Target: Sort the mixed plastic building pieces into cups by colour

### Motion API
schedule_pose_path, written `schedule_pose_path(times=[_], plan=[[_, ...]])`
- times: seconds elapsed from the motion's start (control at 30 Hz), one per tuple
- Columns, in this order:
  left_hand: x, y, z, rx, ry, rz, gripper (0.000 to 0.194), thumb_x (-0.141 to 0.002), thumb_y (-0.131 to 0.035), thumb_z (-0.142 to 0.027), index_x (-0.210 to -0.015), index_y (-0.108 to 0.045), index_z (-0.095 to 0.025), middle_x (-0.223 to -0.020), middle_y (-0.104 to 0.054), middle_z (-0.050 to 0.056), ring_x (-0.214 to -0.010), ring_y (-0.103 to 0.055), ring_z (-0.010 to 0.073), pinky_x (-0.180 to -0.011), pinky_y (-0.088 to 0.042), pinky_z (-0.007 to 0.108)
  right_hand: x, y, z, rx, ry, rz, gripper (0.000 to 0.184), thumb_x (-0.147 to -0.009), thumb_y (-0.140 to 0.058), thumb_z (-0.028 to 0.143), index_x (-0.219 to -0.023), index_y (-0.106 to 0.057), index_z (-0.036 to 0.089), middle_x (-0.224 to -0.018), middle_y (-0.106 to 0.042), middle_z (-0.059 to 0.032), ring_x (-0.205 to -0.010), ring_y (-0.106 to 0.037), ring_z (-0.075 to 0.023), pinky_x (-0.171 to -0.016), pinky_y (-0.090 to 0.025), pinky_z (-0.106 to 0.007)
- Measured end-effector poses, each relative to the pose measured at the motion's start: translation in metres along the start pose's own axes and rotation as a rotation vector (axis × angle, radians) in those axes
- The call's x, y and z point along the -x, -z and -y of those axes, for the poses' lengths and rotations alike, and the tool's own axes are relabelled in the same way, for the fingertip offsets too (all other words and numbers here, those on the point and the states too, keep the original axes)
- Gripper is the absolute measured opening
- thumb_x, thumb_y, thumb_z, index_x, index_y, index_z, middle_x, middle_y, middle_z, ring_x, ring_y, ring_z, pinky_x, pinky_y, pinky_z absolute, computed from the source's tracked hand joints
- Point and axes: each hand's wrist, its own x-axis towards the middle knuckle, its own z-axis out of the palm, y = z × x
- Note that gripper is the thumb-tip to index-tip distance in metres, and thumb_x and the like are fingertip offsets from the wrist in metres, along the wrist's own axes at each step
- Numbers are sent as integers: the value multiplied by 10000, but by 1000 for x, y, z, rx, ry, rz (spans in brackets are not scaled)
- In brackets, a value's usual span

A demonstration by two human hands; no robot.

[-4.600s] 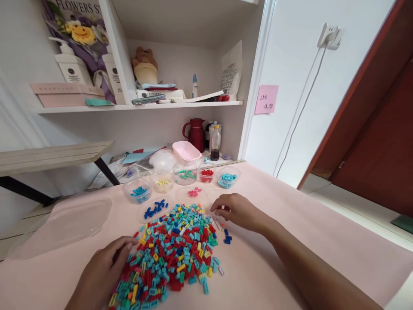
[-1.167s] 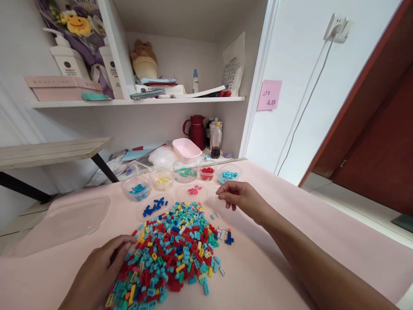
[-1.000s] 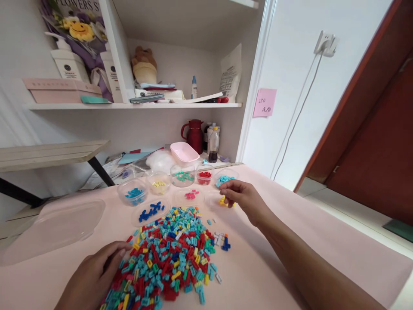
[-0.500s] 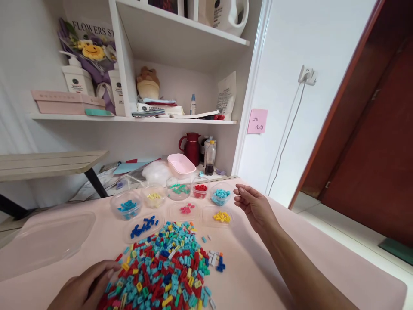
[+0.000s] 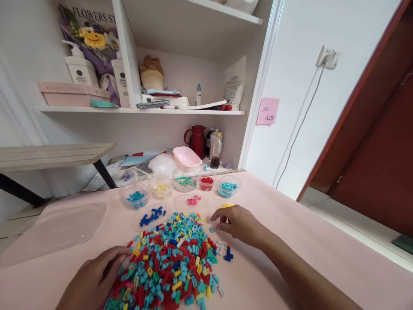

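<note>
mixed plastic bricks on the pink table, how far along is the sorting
Sorting looks early: red plastic bricks and dark blue plastic bricks already sit in separate clear plastic containers. The right hand is by the large mixed-colour brick pile, its grip unclear; the left hand is at the pile's left edge. That pile is left to sort.

Multicoloured brick pile (image 5: 174,258) (mostly red and blue), loosely heaped on pink surface (image 5: 258,275).

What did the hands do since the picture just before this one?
The right hand moved nearer the person, from beside the light blue bricks to near the pile, now partly hiding the yellow bricks. The left hand stayed at the pile's left edge.
</note>
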Motion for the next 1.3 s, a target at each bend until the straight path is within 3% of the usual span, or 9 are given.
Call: schedule_pose_path(times=[0.13, 0.27, 0.43, 0.6, 0.77, 0.87, 1.07, 1.17, 1.3], plan=[[-1, -2, 2, 7, -3, 14, 323, -825, -435, -495, -934, -692, -333, -1012, -738, -69, -922, -684, 168, -726, -519, 184, -4, -8, 3, 49, 27, 10, 274, -752, -628, 306, -1016, -699, 298, -822, -674, -3, -725, -590, -152, -635, -376, -243], [-1, -3, 2, -18, -9, 25, 321, -823, -430, -484, -934, -692, -335, -997, -739, -67, -932, -677, 171, -746, -510, 194, -5, -15, 7, 88, 61, 42, 214, -747, -627, 259, -941, -713, 286, -857, -661, -3, -762, -587, -147, -621, -353, -235], [-2, -3, 3, -31, -20, 37, 335, -831, -414, -502, -952, -683, -343, -998, -737, -69, -932, -674, 173, -748, -503, 199, -5, -16, 6, 85, 55, 36, 280, -731, -628, 240, -1000, -687, 294, -874, -659, 9, -750, -584, -140, -615, -349, -234], [-2, -3, 5, -15, -43, 34, 344, -833, -414, -518, -942, -687, -340, -994, -738, -63, -933, -673, 178, -759, -503, 204, -4, -17, 5, 86, 71, 25, 157, -713, -620, 206, -836, -702, 258, -855, -670, 8, -753, -586, -141, -618, -351, -231], [-1, -3, 7, -3, -29, 15, 331, -818, -436, -510, -922, -699, -339, -975, -745, -61, -914, -681, 179, -737, -514, 200, -3, -18, 10, 42, 125, 13, 220, -725, -590, 172, -884, -706, 272, -859, -689, 5, -766, -603, -143, -641, -377, -227], [-3, -4, 8, 0, -33, 13, 326, -802, -448, -519, -904, -706, -349, -975, -746, -67, -926, -680, 182, -750, -513, 198, -9, -11, 1, 35, 103, -113, 235, -754, -561, 194, -918, -703, 286, -867, -696, 3, -747, -610, -152, -642, -402, -242], [-4, -3, 3, 13, -19, 7, 324, -771, -453, -527, -863, -712, -356, -970, -745, -75, -937, -677, 184, -772, -512, 205, -34, 22, -48, -226, -93, -683, 339, -812, -520, 323, -1128, -628, 265, -1015, -679, -33, -674, -637, -154, -671, -488, -301], [-3, -2, 1, 30, -22, 10, 348, -771, -436, -535, -867, -713, -348, -957, -748, -67, -921, -681, 185, -763, -515, 208, -33, 32, -63, -365, -187, -764, 395, -801, -532, 361, -1173, -604, 247, -1018, -674, -49, -672, -656, -166, -606, -505, -299], [-4, -2, 2, 51, -29, 13, 346, -757, -449, -538, -851, -718, -343, -957, -750, -65, -922, -682, 187, -772, -518, 210, -18, 35, -62, -573, -214, -840, 315, -804, -548, 390, -1032, -668, 208, -888, -679, -56, -639, -647, -162, -544, -488, -269]])
